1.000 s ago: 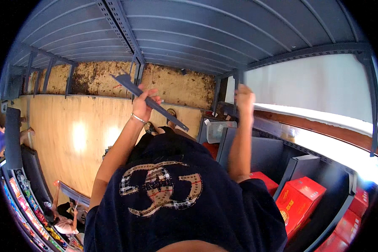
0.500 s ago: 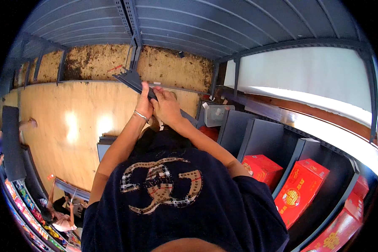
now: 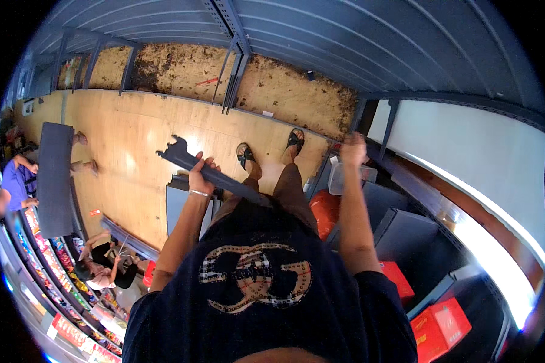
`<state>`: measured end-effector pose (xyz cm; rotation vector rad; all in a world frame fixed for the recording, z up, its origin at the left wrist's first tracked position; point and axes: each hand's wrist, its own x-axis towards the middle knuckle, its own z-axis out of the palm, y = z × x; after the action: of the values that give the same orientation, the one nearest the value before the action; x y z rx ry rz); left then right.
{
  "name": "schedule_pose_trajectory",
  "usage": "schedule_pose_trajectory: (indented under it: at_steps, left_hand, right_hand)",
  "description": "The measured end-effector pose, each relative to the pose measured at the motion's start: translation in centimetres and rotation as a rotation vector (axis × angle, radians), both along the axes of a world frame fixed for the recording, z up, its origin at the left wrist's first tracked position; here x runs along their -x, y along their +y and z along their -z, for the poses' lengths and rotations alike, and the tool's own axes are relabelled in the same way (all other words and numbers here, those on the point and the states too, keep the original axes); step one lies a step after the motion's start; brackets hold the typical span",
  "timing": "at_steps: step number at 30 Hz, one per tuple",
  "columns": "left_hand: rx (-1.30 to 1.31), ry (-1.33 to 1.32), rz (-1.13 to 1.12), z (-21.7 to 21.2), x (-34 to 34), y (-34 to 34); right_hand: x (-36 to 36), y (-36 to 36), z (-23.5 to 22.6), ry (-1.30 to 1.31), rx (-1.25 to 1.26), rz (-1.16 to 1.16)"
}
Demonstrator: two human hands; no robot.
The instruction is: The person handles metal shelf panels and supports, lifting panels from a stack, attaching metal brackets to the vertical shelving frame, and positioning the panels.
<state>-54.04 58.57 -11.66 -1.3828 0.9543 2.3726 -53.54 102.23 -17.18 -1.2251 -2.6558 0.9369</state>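
Observation:
My left hand, with a thin bracelet on the wrist, grips a long dark grey metal shelf bracket with hooked notches at its far end; the bracket runs slantwise in front of my legs. My right hand is closed on the edge of the grey metal shelf frame at the right. I look straight down over my dark shirt to my sandalled feet on a wooden floor.
Grey metal shelving spans the top, with dusty floor below it. A loose grey shelf board lies at the left near other people. Red boxes sit on lower shelves at the right, and stocked shelves curve along the lower left.
My view has tipped downward, so my feet and the floor show. My right hand left the bracket and took hold of the shelf frame at the right. The left hand still holds the bracket.

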Motion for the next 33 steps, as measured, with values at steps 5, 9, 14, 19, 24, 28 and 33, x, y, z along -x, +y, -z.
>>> schedule_pose_trajectory:
  at_steps: [5,9,14,19,24,28,33]
  left_hand:
    - [0.095,-0.099,-0.056,3.0,-1.9,-1.0]
    - [0.183,-0.169,-0.104,4.3,-1.8,1.6]
    - [0.125,-0.103,0.023,6.3,-2.6,3.4]
    - [0.172,-0.189,0.061,6.1,-1.1,6.8]
    - [0.131,-0.147,0.078,7.2,-1.0,7.1]
    - [0.117,-0.163,0.079,8.1,-1.0,7.2]
    - [0.012,-0.110,0.109,8.6,0.0,5.7]
  right_hand:
    - [-0.1,15.0,3.5,-0.421,-0.145,0.212]
    - [-0.7,22.6,8.8,-0.437,-0.300,0.207]
    - [0.2,26.3,14.3,-0.544,-0.159,0.175]
    - [0.1,29.5,20.7,-0.380,0.224,0.114]
    - [3.2,28.2,21.6,-0.292,0.626,0.077]
    - [6.2,25.0,22.0,-0.020,0.691,0.472]
    - [1.5,31.4,32.8,0.213,0.619,0.287]
